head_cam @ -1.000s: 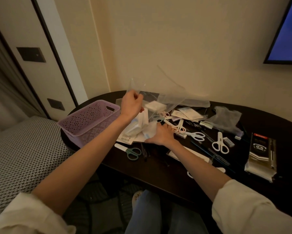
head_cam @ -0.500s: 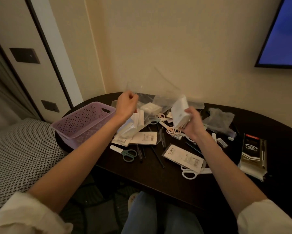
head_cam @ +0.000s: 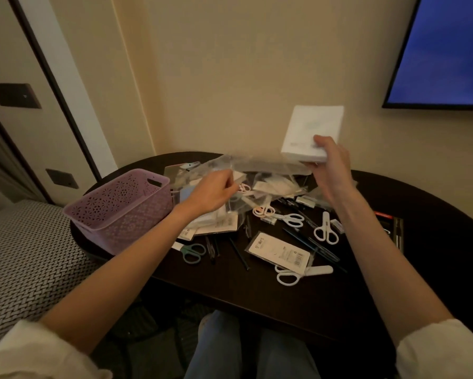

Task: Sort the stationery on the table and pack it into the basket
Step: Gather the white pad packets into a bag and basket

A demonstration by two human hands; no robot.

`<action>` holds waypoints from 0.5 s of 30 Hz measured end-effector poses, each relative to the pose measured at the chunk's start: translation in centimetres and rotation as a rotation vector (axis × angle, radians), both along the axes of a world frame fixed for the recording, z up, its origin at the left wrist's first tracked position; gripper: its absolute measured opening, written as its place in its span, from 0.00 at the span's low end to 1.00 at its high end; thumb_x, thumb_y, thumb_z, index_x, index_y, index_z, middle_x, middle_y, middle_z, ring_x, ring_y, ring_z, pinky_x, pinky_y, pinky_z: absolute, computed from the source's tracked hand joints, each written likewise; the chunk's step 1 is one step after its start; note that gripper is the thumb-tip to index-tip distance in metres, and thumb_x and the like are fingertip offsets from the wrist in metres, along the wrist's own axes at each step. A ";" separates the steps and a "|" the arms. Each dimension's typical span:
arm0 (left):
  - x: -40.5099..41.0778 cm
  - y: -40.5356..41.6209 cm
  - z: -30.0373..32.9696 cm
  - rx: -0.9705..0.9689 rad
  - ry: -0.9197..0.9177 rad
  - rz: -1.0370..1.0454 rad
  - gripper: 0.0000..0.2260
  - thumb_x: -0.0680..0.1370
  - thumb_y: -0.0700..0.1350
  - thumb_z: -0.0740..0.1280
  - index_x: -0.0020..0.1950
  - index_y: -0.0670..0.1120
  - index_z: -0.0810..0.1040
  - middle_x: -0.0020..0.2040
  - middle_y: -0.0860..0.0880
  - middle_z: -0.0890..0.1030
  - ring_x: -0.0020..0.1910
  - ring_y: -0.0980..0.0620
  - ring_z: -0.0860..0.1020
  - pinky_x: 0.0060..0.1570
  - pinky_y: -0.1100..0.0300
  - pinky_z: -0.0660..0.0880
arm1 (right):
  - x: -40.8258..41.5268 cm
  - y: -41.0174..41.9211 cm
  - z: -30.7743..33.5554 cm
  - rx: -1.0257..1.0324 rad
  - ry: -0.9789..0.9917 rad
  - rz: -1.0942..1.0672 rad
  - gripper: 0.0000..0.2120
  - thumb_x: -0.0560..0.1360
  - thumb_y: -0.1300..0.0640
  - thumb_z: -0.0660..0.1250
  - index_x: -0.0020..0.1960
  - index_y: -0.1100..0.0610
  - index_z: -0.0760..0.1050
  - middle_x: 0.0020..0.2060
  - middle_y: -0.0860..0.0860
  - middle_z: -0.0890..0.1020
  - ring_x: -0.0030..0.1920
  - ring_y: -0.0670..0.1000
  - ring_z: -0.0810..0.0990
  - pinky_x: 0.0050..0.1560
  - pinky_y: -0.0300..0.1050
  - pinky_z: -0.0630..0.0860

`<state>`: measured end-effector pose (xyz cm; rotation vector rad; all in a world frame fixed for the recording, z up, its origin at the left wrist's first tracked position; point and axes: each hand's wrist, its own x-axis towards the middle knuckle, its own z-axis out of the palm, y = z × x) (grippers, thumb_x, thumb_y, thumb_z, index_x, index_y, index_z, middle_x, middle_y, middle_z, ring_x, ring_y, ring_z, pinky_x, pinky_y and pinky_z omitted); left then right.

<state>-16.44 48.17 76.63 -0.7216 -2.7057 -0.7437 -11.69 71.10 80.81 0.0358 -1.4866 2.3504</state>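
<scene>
Above the dark oval desk point(head_cam: 257, 296), your right hand point(head_cam: 331, 162) is up high, fingers and thumb curled round the lower edge of a white packet point(head_cam: 312, 132), which stands well clear of everything below. Your left hand point(head_cam: 213, 192) sits lower, over the pile, fingers pinched on a clear plastic bag point(head_cam: 265, 166) that stretches across toward the right hand; whether the right hand also grips that bag, I can't tell. Off to your left, the lilac perforated basket point(head_cam: 120, 209) stands on the desk's edge, just beside your left wrist; what lies inside it is hidden from here. Under the hands there's a heap of clear wrappers and white cards. Nearer you, scattered on the desk: green-handled scissors point(head_cam: 193, 251) by your left forearm, a flat barcoded packet point(head_cam: 280, 251) in the middle, large white scissors point(head_cam: 298, 273) touching its near corner, and another white pair point(head_cam: 325, 231) beside your right forearm. A pink-handled pair point(head_cam: 264, 210) lies further back, dark pens point(head_cam: 239, 254) lying loose among them. A blue screen point(head_cam: 445, 50) hangs on the wall at upper right.
</scene>
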 end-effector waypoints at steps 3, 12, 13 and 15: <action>0.3 0.1 -0.7 -0.010 -0.012 -0.004 0.08 0.79 0.42 0.64 0.43 0.38 0.75 0.38 0.44 0.76 0.36 0.48 0.73 0.40 0.48 0.71 | 0.4 -0.3 -0.2 0.257 -0.024 -0.008 0.14 0.78 0.60 0.64 0.63 0.58 0.71 0.53 0.48 0.78 0.56 0.49 0.78 0.54 0.45 0.79; 1.7 0.2 -1.6 -0.010 0.017 0.018 0.09 0.75 0.42 0.66 0.36 0.44 0.70 0.31 0.49 0.73 0.33 0.48 0.72 0.36 0.47 0.71 | 0.9 -0.9 -2.7 0.877 0.160 0.053 0.16 0.76 0.61 0.68 0.64 0.56 0.73 0.53 0.48 0.79 0.53 0.44 0.78 0.50 0.40 0.80; 2.0 0.4 -1.9 -0.004 0.017 0.022 0.09 0.75 0.42 0.66 0.35 0.44 0.70 0.31 0.49 0.72 0.32 0.48 0.72 0.36 0.48 0.70 | 0.6 -0.9 -3.3 0.936 0.161 0.033 0.17 0.76 0.61 0.68 0.65 0.58 0.73 0.54 0.49 0.78 0.53 0.45 0.78 0.50 0.39 0.79; 2.4 0.8 -2.5 0.017 0.016 0.043 0.11 0.75 0.43 0.65 0.34 0.46 0.68 0.29 0.50 0.71 0.31 0.50 0.70 0.33 0.51 0.68 | 0.0 -0.7 -4.4 1.020 0.140 0.002 0.19 0.76 0.61 0.68 0.66 0.60 0.72 0.55 0.51 0.78 0.54 0.48 0.77 0.47 0.35 0.77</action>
